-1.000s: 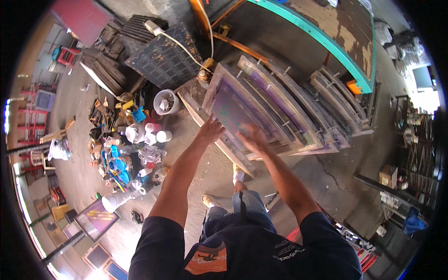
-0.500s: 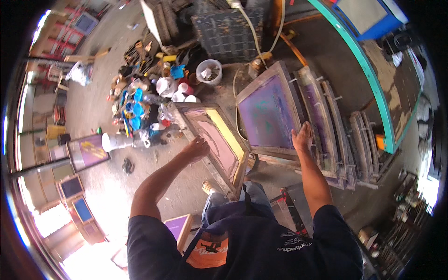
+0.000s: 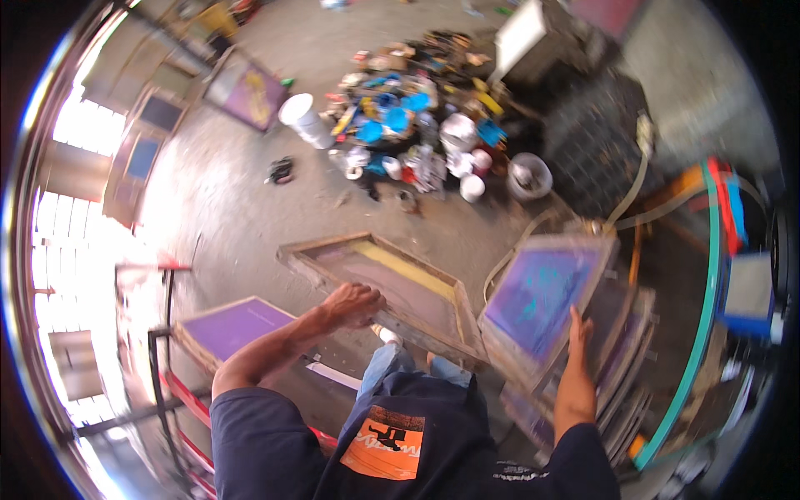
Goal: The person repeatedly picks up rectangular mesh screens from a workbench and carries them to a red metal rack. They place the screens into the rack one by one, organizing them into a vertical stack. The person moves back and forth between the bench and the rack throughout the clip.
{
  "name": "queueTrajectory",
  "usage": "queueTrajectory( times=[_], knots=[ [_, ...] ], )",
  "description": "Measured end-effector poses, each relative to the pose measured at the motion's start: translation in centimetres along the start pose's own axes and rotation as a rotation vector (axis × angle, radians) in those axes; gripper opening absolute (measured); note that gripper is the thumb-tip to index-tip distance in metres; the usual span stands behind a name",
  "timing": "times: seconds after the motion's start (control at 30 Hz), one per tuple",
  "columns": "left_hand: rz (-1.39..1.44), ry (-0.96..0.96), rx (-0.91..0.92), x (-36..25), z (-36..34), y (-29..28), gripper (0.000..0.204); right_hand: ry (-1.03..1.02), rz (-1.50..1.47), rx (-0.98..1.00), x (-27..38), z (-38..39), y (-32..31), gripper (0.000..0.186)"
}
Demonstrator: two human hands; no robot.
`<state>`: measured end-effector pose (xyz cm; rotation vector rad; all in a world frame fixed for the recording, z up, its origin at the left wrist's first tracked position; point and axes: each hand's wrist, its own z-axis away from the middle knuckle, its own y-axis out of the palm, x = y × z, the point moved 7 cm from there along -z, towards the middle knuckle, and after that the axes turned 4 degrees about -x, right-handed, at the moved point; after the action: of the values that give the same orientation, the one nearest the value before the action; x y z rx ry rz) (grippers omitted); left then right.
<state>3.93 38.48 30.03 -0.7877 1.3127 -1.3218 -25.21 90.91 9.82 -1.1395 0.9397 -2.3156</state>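
Note:
My left hand is closed on the near edge of a wooden screen printing frame with pinkish mesh and a yellow strip, held tilted before my legs. My right hand has its fingers stretched out, against or close to the right edge of another screen printing frame with purple mesh and turquoise stains. That one leans at the front of a row of similar frames. Whether the right palm presses on its wood I cannot tell.
A purple frame lies on a red and black metal stand at my left. Ahead on the floor is a heap of containers and rags, with a white bucket and a white tub. A teal bar curves along the right.
My view has swung left, bringing the stand and its purple frame into sight. The held frame has turned flatter, with my left hand still on it. My right hand stays by the purple-mesh frame.

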Motion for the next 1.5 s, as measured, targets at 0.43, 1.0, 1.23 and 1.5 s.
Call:
queueTrajectory(
  times=[0.43,1.0,1.23,1.5],
  knots=[
    [0.330,-1.213,-0.471,11.9,34.7,-4.0,0.033,-0.497,0.146,-0.166,8.3,25.4,8.2,0.077],
    [0.497,-2.110,-0.927,33.1,62.8,-2.7,0.043,-0.944,0.758,0.469,40.9,60.5,46.4,0.082],
    [0.433,-2.325,-0.949,45.6,73.6,-4.6,0.039,-1.123,0.818,0.744,52.9,78.5,71.5,0.090],
    [0.422,-2.599,-0.886,60.7,86.9,-4.2,0.041,-1.341,0.618,0.845,65.0,98.0,92.5,0.087]
  ],
)
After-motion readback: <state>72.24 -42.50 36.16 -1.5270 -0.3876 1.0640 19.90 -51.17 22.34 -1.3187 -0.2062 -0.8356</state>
